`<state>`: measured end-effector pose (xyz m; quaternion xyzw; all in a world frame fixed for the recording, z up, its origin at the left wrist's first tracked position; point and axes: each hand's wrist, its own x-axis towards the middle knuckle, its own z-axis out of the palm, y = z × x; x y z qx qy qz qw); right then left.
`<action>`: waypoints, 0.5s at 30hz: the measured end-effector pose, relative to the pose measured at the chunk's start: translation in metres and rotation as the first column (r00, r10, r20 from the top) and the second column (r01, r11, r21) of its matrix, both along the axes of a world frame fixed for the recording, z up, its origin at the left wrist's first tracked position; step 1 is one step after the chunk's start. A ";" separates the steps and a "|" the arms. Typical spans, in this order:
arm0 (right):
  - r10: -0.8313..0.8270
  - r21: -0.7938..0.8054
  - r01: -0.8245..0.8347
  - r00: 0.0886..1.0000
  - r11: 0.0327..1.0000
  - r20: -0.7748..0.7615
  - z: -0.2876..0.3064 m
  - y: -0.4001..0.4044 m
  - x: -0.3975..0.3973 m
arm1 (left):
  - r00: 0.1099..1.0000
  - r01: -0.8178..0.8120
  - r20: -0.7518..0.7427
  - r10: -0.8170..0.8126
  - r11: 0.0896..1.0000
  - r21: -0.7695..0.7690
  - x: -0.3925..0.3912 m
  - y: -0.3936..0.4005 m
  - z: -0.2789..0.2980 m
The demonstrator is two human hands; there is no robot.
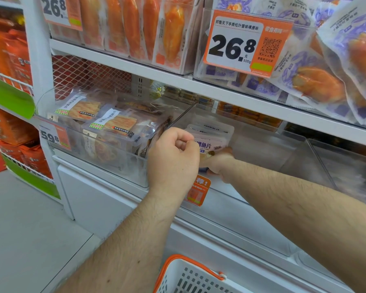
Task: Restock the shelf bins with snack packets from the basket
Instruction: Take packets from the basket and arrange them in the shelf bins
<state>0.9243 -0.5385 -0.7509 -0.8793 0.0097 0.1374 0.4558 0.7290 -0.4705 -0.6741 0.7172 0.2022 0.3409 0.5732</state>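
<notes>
A stack of white-and-purple snack packets (212, 135) stands upright at the left end of a clear shelf bin (266, 151) on the lower shelf. My left hand (172, 160) is curled in front of the bin, its thumb and forefinger pinching the left edge of the front packet. Reaching in from the right, my right hand (219, 163) grips the lower part of the same packets; its fingers are mostly hidden behind them. The white basket (190, 279) with an orange handle sits at the bottom edge, and its contents are out of view.
The neighbouring clear bin (106, 127) on the left is full of clear fish-snack packs. An orange tag (198, 192) hangs on the bin front below my hands. The upper shelf (156, 75) holds orange and purple packets behind a 26.8 price tag (241, 43).
</notes>
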 end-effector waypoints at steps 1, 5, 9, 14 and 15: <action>0.012 0.002 -0.012 1.000 1.000 -0.013 0.001 0.000 -0.001 | 1.000 0.000 -0.001 0.000 1.000 -0.001 0.000 0.000 0.000; 0.034 -0.018 -0.034 0.999 0.999 -0.023 0.008 -0.002 -0.009 | 1.000 -0.001 0.006 0.001 1.000 -0.002 -0.001 0.000 0.000; 0.048 -0.080 -0.050 0.999 0.996 -0.021 0.012 -0.006 -0.016 | 1.000 -0.008 0.000 0.008 1.000 0.005 -0.001 0.000 0.001; 0.072 -0.158 -0.077 0.997 0.984 -0.041 0.012 -0.007 -0.016 | 1.000 -0.008 -0.001 0.008 1.000 0.013 -0.002 0.000 0.001; 0.075 -0.168 -0.081 0.996 0.982 -0.043 0.012 -0.007 -0.016 | 1.000 -0.007 0.002 0.007 1.000 0.011 -0.002 0.000 0.001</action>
